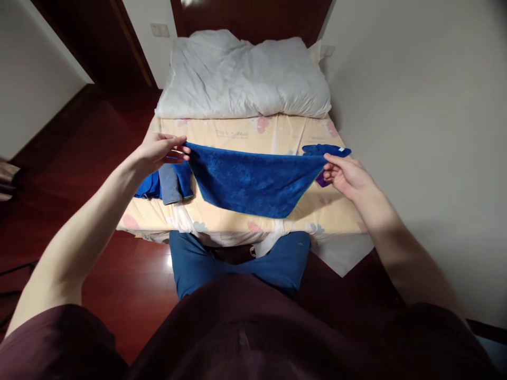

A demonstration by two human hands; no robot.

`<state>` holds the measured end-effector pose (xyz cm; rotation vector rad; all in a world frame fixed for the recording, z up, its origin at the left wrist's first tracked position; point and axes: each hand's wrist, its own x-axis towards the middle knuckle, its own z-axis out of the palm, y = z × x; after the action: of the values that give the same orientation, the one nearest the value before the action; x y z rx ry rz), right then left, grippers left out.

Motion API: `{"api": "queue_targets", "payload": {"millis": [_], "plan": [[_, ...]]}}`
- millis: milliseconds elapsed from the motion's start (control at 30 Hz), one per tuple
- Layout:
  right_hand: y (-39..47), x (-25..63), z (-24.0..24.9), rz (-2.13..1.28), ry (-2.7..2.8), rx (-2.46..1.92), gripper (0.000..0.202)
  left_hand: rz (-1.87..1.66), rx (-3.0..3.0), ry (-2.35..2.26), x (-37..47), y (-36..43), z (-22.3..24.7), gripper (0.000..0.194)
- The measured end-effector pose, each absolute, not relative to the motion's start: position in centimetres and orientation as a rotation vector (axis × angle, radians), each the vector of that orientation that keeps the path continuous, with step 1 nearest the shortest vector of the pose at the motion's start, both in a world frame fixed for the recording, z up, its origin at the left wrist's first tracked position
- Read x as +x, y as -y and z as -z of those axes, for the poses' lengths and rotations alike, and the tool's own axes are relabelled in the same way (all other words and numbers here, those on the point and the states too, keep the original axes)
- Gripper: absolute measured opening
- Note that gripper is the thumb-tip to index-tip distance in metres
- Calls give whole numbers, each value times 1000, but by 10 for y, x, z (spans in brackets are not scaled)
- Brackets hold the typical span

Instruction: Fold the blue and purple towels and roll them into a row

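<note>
A blue towel (253, 179) with a thin green edge is stretched between my two hands, above the bed. My left hand (162, 148) pinches its upper left corner, the other fingers slightly curled. At the upper right corner, my right hand (344, 173) grips it between thumb and fingers. The towel's lower edge hangs toward me, narrower than the top. Beneath my left hand lie blue cloths (148, 187) and a grey cloth (170, 183). Behind my right hand rests another blue cloth (327, 150) with a small white tag, and a bit of purple cloth (323, 179) shows near my fingers.
The bed (222, 224) has a yellow sheet with a printed pattern. A white quilt (249, 74) is bunched at its far end. A white wall (428, 105) stands close on the right, and dark red floor (79, 142) lies to the left. My knees touch or nearly touch the bed's near edge.
</note>
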<state>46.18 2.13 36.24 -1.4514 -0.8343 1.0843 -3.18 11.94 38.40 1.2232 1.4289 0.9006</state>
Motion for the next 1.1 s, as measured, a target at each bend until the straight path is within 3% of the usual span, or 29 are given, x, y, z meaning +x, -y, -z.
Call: {"api": "queue_targets", "payload": {"millis": [167, 333, 533, 733, 900, 1100], "plan": [[-82, 446, -332, -1110, 812, -1473, 36, -886, 1221, -1452, -19, -169, -351, 28], [-133, 444, -318, -962, 925, -1375, 38, -1036, 1435, -1389, -6, -207, -352, 30], [-122, 470, -307, -729, 1141, -1285, 45, -1310, 1661, -1365, -21, -193, -339, 32], [-62, 468, -196, -1002, 1116, -1492, 45, -1033, 1362, -1570, -27, -118, -215, 40], [-4, 430, -88, -1332, 889, -1823, 46, -723, 939, -1796, -8, -52, -106, 33], [14, 413, -42, -1371, 670, -1777, 51, -714, 815, -1813, -1, -34, -69, 32]]}}
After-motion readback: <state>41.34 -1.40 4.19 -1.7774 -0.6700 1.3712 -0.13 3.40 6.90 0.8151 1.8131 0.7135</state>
